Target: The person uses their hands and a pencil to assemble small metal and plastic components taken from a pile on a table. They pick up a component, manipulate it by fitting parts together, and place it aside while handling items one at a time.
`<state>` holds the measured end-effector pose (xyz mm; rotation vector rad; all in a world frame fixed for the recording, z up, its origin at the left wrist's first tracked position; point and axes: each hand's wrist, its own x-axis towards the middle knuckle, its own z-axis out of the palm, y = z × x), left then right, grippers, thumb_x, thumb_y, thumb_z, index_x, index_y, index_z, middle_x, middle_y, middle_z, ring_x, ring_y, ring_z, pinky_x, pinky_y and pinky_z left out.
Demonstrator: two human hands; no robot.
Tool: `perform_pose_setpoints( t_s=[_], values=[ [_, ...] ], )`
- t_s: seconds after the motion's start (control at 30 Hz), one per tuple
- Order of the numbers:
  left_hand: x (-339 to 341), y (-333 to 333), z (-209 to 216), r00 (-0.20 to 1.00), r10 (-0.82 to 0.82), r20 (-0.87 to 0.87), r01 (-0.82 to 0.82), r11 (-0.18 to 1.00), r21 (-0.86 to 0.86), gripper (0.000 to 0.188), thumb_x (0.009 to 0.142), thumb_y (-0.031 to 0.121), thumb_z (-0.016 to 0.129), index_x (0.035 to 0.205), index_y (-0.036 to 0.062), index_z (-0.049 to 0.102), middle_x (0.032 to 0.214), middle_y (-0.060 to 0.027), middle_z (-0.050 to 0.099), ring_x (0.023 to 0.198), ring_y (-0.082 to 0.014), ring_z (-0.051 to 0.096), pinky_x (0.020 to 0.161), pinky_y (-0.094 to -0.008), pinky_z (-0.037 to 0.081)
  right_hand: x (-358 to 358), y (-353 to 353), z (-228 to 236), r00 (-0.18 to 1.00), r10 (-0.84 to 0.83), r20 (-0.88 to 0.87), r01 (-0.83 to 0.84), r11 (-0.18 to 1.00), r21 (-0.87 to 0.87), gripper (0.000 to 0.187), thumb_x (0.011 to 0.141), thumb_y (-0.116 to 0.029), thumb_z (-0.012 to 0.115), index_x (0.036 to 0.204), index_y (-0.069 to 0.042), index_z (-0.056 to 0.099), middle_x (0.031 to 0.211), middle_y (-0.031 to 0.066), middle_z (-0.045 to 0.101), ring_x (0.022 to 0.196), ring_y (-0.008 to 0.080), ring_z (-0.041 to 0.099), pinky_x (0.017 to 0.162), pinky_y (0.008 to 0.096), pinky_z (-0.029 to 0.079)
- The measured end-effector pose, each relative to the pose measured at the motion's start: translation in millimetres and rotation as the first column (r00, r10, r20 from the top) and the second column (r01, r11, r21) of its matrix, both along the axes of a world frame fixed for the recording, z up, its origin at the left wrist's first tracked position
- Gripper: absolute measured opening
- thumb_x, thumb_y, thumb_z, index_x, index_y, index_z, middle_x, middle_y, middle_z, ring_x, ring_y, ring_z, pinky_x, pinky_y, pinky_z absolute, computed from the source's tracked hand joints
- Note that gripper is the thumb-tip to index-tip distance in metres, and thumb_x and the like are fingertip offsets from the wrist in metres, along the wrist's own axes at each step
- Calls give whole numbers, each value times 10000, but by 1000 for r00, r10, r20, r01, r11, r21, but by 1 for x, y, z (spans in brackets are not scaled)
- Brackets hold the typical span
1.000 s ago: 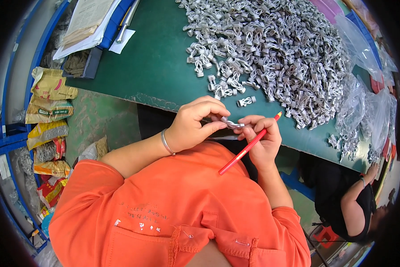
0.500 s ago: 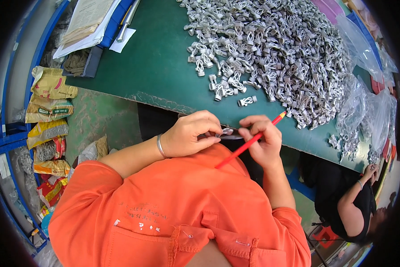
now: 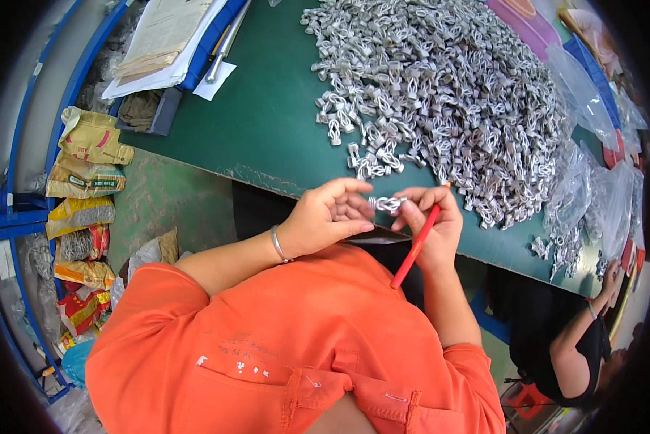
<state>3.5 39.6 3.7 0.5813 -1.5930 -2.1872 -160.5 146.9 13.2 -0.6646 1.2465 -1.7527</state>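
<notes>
My right hand (image 3: pixel 435 224) pinches a small silver metal fitting (image 3: pixel 387 205) with looped, twisted strands and a ribbed end. Lodged in the same hand is a red pencil (image 3: pixel 416 247), slanting with its tip up and away. My left hand (image 3: pixel 332 215), a metal bangle at its wrist, is open beside the fitting's left end. Its thumb and fingers are apart, with nothing seen between them. Both hands are over the near edge of the green table (image 3: pixel 267 94). Beyond them lies a large heap of like metal fittings (image 3: pixel 448 94).
Papers (image 3: pixel 167 36) and a grey bin (image 3: pixel 150 112) sit at the table's far left. Clear plastic bags (image 3: pixel 605 192) hang over its right side. Stacked sacks (image 3: pixel 86 179) line the left shelf. At the right, another person's arm (image 3: pixel 576 336) reaches to the table.
The fitting has come up into clear sight in my right hand. My left fingers have opened off it. The red pencil has tilted more upright, and the view has shifted slightly.
</notes>
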Motion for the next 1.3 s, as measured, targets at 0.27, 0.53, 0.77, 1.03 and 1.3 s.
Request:
perform_pose_setpoints(
  t_s=[0.27,0.53,0.77,1.03,1.3],
  values=[
    [-1,-3,9,1000,0,16,-2,995,103,219,846,-35,614,1052,-69,547,944,-139,637,804,-174,659,695,-262,554,5,10,-12,987,23,158,-21,1000,-13,214,839,77,592,832,-45,416,967,199,610,766,171,632,593,247,537],
    [6,-6,9,1000,15,-19,-20,963,-268,212,807,-66,640,1011,-48,586,956,-115,620,838,-163,648,731,-254,551,4,11,-10,967,1,-253,-40,988,-150,303,755,143,636,830,-41,407,1015,181,599,812,144,597,689,245,509],
    [24,0,4,988,0,157,73,886,-458,188,807,-47,616,995,-50,623,993,-109,615,814,-150,661,728,-251,558,-7,-22,-8,638,-37,-769,-71,992,-106,272,681,86,709,757,-39,480,877,116,652,736,255,603,645,320,473],
    [22,-8,6,979,49,198,33,919,-392,129,837,-44,592,964,-58,616,957,-112,613,838,-167,669,699,-242,549,-16,-45,-12,291,57,-955,-178,984,4,295,645,104,697,765,-41,470,850,112,631,753,295,592,657,354,471],
    [4,-5,1,991,-15,132,29,994,-108,336,853,-33,601,1169,-58,492,987,-123,621,876,-164,651,759,-253,538,2,-9,0,991,-44,-130,43,999,-14,216,827,67,614,849,-37,426,951,138,583,740,135,607,578,234,526]
  ],
)
